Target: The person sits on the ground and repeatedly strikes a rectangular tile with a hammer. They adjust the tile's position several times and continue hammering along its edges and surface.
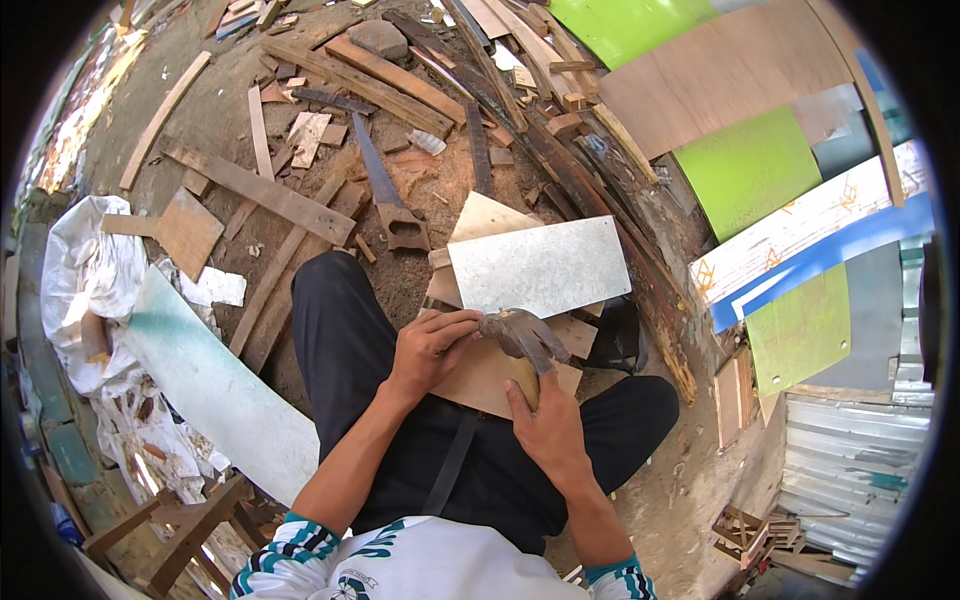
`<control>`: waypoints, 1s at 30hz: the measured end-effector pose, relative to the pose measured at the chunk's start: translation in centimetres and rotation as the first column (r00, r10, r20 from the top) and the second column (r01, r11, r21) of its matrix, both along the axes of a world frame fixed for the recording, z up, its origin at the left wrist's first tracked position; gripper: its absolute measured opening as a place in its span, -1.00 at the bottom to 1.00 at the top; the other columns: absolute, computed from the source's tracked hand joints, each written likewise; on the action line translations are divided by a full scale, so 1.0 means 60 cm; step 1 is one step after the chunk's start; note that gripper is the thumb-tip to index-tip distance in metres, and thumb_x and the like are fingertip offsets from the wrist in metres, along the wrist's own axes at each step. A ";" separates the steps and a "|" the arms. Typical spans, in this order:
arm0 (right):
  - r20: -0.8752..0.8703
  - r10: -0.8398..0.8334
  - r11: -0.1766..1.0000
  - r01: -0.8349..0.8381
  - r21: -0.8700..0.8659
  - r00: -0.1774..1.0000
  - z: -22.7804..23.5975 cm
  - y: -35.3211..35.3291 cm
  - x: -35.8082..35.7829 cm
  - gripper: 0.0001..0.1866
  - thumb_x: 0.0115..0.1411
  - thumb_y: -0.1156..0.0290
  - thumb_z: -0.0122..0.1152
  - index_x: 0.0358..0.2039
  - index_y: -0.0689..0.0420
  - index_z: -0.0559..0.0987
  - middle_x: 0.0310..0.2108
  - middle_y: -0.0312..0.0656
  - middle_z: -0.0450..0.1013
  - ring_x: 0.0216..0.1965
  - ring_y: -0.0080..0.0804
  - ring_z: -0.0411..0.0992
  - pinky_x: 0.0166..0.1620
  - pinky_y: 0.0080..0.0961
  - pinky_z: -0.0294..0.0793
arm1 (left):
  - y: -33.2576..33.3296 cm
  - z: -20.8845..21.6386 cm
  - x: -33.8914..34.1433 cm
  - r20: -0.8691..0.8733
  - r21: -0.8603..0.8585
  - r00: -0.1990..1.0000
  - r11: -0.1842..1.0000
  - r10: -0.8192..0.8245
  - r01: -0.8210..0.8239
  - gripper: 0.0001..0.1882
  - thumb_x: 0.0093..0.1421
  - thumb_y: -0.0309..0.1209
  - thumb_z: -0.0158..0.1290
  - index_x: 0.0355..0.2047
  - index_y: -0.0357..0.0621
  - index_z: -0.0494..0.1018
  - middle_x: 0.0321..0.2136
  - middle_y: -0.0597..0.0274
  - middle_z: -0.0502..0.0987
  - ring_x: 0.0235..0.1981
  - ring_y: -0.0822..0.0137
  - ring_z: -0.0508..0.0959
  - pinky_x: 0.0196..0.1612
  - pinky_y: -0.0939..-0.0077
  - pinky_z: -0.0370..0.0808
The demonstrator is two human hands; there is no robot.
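My right hand (550, 425) is wrapped round the yellowish handle of a claw hammer (520, 335), whose dark metal head lies over my lap. Close to the left side of that head is my left hand (432, 350), fingers pinched together; what they hold, if anything, is hidden. Below both hands a thin brown board (465, 378) rests across my crossed legs. Just beyond the hammer a pale grey rectangular sheet (540, 268) lies on other wood pieces, among them a light tan board (485, 217).
A handsaw (385, 195) lies on the ground ahead, among planks (260, 190) and offcuts. At left are a white sack (85, 260) and a long pale sheet (215, 375). Green panels (750, 170) and corrugated metal (850, 450) stand at right. Long dark beams (590, 220) run along the ground.
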State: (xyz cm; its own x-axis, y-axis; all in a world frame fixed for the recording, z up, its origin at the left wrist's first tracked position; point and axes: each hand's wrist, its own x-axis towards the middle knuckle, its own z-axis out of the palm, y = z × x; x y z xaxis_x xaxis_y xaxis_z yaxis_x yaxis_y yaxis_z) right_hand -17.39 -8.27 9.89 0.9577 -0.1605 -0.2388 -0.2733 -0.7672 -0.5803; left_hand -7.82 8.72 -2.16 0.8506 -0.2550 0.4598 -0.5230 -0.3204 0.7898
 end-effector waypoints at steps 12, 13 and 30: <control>0.168 -0.099 0.993 0.087 0.074 0.981 0.002 -0.008 0.002 -0.50 0.34 0.20 0.23 0.16 0.24 0.40 -0.37 0.27 0.55 -0.28 0.33 0.55 -0.27 0.04 0.51 | -0.003 0.006 -0.003 -0.046 -0.011 0.999 1.000 -0.015 0.015 -0.77 0.07 -0.56 0.35 -0.23 -0.09 0.67 -0.13 0.27 0.71 -0.34 0.25 0.65 -0.27 0.41 0.59; 0.201 -0.126 0.991 0.113 0.073 0.971 -0.006 -0.013 0.003 -0.51 0.34 0.19 0.24 0.13 0.24 0.41 -0.37 0.26 0.56 -0.29 0.32 0.55 -0.27 0.03 0.51 | -0.002 0.005 0.001 -0.038 -0.015 0.999 1.000 -0.024 0.024 -0.75 0.06 -0.55 0.36 -0.22 -0.08 0.66 -0.12 0.27 0.71 -0.34 0.25 0.65 -0.27 0.41 0.59; 0.342 -0.531 0.817 0.361 0.450 0.775 -0.163 -0.120 0.103 -0.57 0.40 0.16 0.25 -0.07 0.35 0.48 -0.23 -0.14 0.54 -0.19 -0.38 0.58 -0.19 -0.45 0.65 | 0.022 0.002 -0.027 -0.063 0.155 0.998 0.988 -0.013 0.022 -0.62 0.04 -0.47 0.41 -0.12 -0.04 0.57 0.12 0.17 0.47 -0.24 0.21 0.65 -0.21 0.33 0.63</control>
State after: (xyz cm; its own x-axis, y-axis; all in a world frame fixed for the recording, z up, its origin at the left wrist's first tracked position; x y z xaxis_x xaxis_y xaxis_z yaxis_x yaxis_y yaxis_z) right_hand -11.20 -15.47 0.11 0.8083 -0.5859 0.0586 -0.1879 -0.3510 -0.9173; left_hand -9.42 10.04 -2.02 0.8709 -0.3343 0.3602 -0.4814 -0.4328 0.7622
